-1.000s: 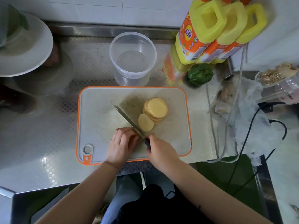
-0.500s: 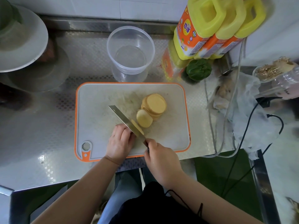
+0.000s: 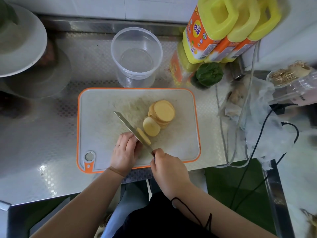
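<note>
Potato slice [image 3: 143, 138] stands on edge against the right face of the knife [image 3: 130, 127], at about 5 o'clock from the middle of the cutting board [image 3: 103, 117]. The blade runs slantwise from 10 o'clock down to 4 o'clock. The right hand [image 3: 169, 169] is wrapped round the knife's handle at the board's near edge, at 4 o'clock from the slice and just apart from it. The left hand [image 3: 126, 152] sits at 8 o'clock from the slice, on the other side of the blade, fingers curled with the knuckles up against the steel (whether they hold anything underneath cannot be told, since the hand covers that spot). At 1 o'clock from the slice a loose round [image 3: 151, 126] lies flat, leaning on a stack of rounds [image 3: 162, 112] further out the same way. Off the board at 12 o'clock stands a clear tub [image 3: 137, 54]; at 2 o'clock are yellow bottles [image 3: 223, 31] and a green pepper [image 3: 209, 74].
</note>
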{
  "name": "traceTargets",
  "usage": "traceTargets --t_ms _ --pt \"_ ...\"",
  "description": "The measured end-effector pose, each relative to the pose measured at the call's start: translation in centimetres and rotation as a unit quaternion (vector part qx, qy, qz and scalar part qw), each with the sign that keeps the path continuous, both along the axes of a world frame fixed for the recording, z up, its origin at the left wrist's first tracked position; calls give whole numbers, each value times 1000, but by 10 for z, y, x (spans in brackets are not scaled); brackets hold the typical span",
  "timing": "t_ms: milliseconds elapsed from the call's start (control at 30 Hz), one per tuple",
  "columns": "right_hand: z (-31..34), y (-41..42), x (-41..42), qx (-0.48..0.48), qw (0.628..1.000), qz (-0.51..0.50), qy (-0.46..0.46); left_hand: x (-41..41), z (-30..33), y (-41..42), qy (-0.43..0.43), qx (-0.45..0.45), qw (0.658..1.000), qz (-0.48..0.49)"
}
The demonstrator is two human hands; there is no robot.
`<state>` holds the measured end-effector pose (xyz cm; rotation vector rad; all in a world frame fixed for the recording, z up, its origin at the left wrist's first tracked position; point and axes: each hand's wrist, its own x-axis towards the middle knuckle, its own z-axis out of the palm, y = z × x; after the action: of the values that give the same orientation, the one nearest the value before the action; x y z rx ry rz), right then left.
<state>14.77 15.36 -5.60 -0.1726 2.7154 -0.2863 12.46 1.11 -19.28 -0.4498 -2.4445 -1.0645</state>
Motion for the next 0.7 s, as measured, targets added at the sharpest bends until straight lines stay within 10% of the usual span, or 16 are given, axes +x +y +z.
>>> traceTargets --t_ms 700 --pt "-35 -2 -13 -24 997 -41 -63 -1 0 1 -12 1 1000 -3"
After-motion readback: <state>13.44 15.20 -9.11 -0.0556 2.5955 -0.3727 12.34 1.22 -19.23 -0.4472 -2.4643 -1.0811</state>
